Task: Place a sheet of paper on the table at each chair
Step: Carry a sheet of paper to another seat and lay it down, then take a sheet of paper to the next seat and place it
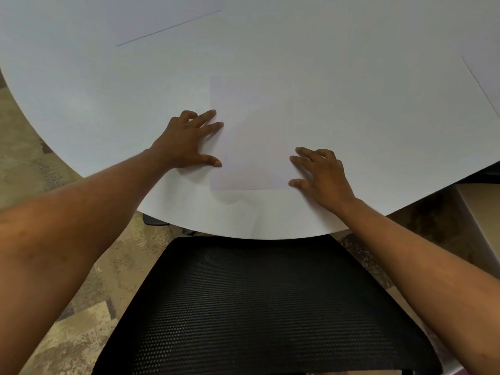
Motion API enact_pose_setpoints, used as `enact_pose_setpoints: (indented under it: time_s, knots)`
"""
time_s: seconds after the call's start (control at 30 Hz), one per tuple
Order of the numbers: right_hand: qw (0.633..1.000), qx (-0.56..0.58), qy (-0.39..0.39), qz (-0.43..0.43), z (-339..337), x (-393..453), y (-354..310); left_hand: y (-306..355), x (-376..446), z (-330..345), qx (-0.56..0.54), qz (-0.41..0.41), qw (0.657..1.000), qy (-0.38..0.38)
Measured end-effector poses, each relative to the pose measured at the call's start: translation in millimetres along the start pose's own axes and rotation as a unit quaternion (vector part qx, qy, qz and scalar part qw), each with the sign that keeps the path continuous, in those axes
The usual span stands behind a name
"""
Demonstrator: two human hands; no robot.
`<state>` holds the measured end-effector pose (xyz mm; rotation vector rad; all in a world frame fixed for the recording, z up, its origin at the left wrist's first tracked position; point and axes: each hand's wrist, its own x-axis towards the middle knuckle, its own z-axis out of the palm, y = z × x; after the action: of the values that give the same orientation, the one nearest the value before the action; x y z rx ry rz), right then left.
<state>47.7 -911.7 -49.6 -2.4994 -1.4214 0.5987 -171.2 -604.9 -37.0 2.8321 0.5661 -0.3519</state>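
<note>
A white sheet of paper (254,136) lies flat on the round white table (108,98), just beyond the black mesh chair (259,307) below me. My left hand (186,142) rests spread on the table with its fingertips touching the sheet's left edge. My right hand (322,174) lies spread at the sheet's lower right corner, fingertips on its right edge. Neither hand grips anything. Another sheet (162,17) lies at the far side of the table, and part of a third sheet (487,63) shows at the right edge.
Patterned beige carpet (40,171) surrounds the table. A tan box or cabinet (481,212) stands at the right, beside the table's rim. Dark parts of the table's base (154,220) show under the near edge.
</note>
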Motion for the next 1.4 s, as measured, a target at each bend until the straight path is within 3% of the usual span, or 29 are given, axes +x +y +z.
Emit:
enact_pose_setpoints:
  time_s: [0.73, 0.9, 1.03, 1.23, 1.4]
  knots:
    - [1.000, -0.024, 0.012, -0.001, 0.2, -3.3, -4.5, -4.5, 3.7, 0.8, -0.010, -0.008, 1.000, -0.021]
    - [0.996, 0.081, 0.020, 0.016, -2.8, -10.7, -2.5, -1.6, -6.6, -8.9, -0.079, -0.013, 0.996, -0.029]
    - [0.982, 0.167, 0.071, 0.050, -23.0, -19.2, -8.5, 7.7, -31.6, -18.5, -0.126, -0.021, 0.992, 0.015]
    - [0.989, 0.082, 0.125, -0.007, -67.8, -22.0, -28.4, 31.2, -64.9, -38.7, -0.094, 0.003, 0.992, 0.084]
    - [0.982, 0.023, 0.173, -0.070, -104.7, -20.4, -54.5, 49.3, -87.0, -63.5, -0.012, -0.030, 0.986, 0.162]
